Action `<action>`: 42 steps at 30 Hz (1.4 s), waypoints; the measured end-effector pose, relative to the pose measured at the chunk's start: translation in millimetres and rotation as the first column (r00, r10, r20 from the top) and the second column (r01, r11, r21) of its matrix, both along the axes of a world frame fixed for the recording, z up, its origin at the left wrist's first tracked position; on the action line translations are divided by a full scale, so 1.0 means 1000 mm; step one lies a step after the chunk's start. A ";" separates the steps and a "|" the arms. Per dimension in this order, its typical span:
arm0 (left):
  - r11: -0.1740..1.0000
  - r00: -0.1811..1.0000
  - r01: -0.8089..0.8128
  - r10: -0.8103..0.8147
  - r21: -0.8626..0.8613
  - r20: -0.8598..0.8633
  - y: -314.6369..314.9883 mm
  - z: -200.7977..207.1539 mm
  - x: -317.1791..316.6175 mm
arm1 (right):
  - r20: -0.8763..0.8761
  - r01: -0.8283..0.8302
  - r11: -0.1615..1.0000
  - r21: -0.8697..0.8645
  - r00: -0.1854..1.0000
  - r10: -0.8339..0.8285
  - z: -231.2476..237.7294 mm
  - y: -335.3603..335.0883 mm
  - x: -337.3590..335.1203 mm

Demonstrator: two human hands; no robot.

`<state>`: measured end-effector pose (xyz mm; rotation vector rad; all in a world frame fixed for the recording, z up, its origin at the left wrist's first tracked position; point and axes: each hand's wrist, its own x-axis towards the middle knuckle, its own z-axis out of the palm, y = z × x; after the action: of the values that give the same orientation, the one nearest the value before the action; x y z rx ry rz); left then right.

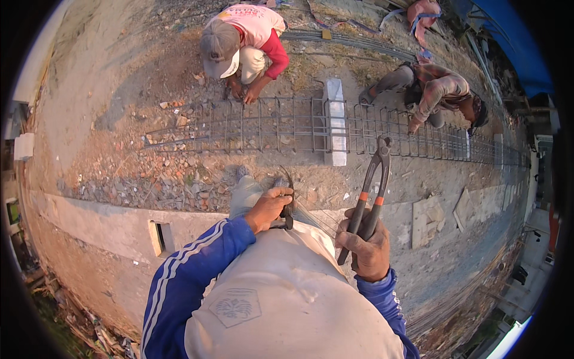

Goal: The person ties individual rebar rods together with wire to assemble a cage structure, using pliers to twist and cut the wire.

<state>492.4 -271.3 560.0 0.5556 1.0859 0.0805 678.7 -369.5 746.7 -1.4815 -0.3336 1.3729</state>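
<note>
My left hand (269,209) is closed around a bundle of thin dark tie wires (289,209), close in front of my body. Loose wire ends stick out above the fingers. In my right hand (372,254) is a pair of pincers (378,202) with dark handles and orange bands. They are held upright by the handles, which stand slightly apart, and the jaws point away from me. Beyond both hands a long rebar cage (278,122) runs left to right, just past the pincers' jaws; I cannot tell whether they touch it.
A pale support block (336,125) lies crosswise at the cage. One person (260,27) crouches at its far side, hands on the bars; another person (439,90) bends over it farther right. Broken rubble (161,179) covers the ground at left. Boards (427,221) lie at right.
</note>
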 end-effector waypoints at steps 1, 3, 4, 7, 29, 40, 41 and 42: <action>0.997 0.998 0.061 -0.060 0.042 -0.022 0.000 -0.001 0.004 | 0.040 0.003 1.000 -0.018 0.999 -0.002 0.007 -0.003 0.005; 0.994 0.996 0.085 -0.084 0.071 -0.019 0.000 -0.020 0.009 | 0.106 0.043 0.999 -0.027 0.994 -0.040 0.018 -0.008 0.012; 0.989 0.996 0.084 -0.084 0.119 -0.009 0.000 -0.032 0.009 | 0.131 0.079 0.997 -0.018 0.989 -0.076 0.023 -0.010 0.014; 0.970 0.997 0.077 -0.082 0.229 0.011 0.007 -0.062 0.012 | 0.164 0.197 0.980 0.028 0.966 -0.199 0.039 -0.017 0.021; 0.449 0.901 0.392 -0.364 0.803 -0.237 0.156 -0.054 0.139 | 0.499 0.816 0.541 0.204 0.388 -0.775 0.054 -0.076 0.002; 0.039 0.698 0.506 -0.606 0.862 -0.382 0.087 -0.033 0.236 | 0.540 0.836 0.505 0.214 0.330 -0.774 0.034 -0.084 0.018; 0.070 0.765 0.376 -0.587 0.924 -0.266 0.071 -0.047 0.230 | 0.560 0.816 0.533 0.222 0.341 -0.755 0.029 -0.084 0.024; 0.210 0.652 0.467 -0.738 0.859 -0.174 0.059 -0.022 0.229 | 0.586 0.810 0.537 0.238 0.321 -0.744 0.024 -0.084 0.029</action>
<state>720.9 -212.4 537.9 1.8583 0.3640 -0.0176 707.2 -453.7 770.4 -1.8022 0.0884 0.0395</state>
